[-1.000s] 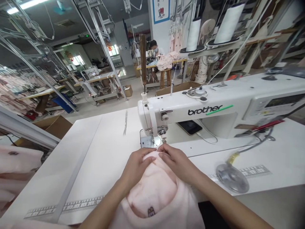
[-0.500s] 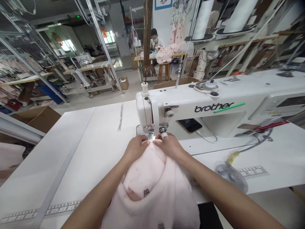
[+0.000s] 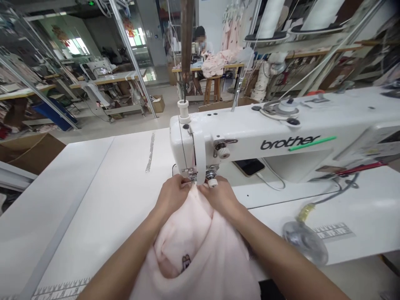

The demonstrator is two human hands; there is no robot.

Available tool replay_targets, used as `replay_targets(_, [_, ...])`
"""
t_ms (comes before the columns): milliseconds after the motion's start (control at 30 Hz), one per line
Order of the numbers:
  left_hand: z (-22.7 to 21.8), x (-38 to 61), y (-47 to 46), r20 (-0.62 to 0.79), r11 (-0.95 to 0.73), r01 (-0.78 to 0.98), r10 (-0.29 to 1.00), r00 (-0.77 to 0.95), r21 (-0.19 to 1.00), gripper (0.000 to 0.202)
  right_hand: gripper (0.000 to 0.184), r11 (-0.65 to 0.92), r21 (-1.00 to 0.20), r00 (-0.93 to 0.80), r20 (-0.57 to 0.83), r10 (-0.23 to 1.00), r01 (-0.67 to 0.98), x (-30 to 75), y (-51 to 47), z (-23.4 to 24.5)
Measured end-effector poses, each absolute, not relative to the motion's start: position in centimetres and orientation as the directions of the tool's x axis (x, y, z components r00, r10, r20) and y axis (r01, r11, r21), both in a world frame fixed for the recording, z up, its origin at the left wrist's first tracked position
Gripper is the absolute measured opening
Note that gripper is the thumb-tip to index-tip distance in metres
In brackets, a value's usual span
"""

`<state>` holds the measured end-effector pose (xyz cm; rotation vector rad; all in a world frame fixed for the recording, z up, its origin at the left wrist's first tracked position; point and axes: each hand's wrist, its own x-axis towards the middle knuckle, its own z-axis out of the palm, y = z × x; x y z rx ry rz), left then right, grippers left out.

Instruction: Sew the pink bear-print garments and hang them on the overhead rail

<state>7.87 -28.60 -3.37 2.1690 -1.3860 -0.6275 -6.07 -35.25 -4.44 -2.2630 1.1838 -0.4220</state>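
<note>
Pale pink fabric (image 3: 200,237) with a small dark printed motif hangs from the needle area down over the table's front edge. Its upper end lies under the presser foot of a white sewing machine (image 3: 237,129). On the left of the needle, my left hand (image 3: 173,191) pinches the fabric's edge with bent fingers. My right hand (image 3: 220,193) grips the same piece on the other side, its fingertips partly hidden behind the tension knob (image 3: 213,182). Both hands rest close to the presser foot. The exact stitch line cannot be made out.
A phone (image 3: 250,167) with a white cable lies under the machine arm. On the right are a clear round plastic object (image 3: 304,241) and a ruler strip (image 3: 334,230). Thread cones (image 3: 268,18) stand behind. A person (image 3: 200,39) sits at a far table beside piled pink cloth (image 3: 215,62).
The camera view has shifted slightly, so the machine head appears a little further left and larger. Both hands stay on the fabric by the needle, with the fingers slightly rearranged.
</note>
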Motion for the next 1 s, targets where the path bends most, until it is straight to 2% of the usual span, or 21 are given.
replay_targets(200, [-3.6, 8.0, -28.6, -0.072, -0.328, -0.72, -0.929, 0.363, 0.611, 0.018, 0.01, -0.521, -0.522, 0.553, 0.109, -0.826, -0.675, -5.8, -35.2, -4.6])
replay_targets(367, [-3.5, 7.9, -28.6, -0.062, -0.331, -0.733, -0.927, 0.369, 0.594, 0.016, 0.015, -0.507, -0.545, 0.555, 0.088, -0.827, -0.668, -5.6, -35.0, -4.2])
replay_targets(700, [-3.7, 7.9, -28.8, -0.038, -0.316, -0.734, -0.929, 0.368, 0.601, 0.016, 0.011, -0.554, -0.498, 0.57, 0.137, -0.81, -0.667, -5.5, -35.0, -4.6])
replay_targets(1000, [-4.2, 7.8, -29.3, -0.006, -0.364, -0.762, -0.904, 0.428, 0.536, 0.016, 0.01, -0.581, -0.474, 0.565, 0.194, -0.802, -0.662, -5.0, -35.3, -5.4])
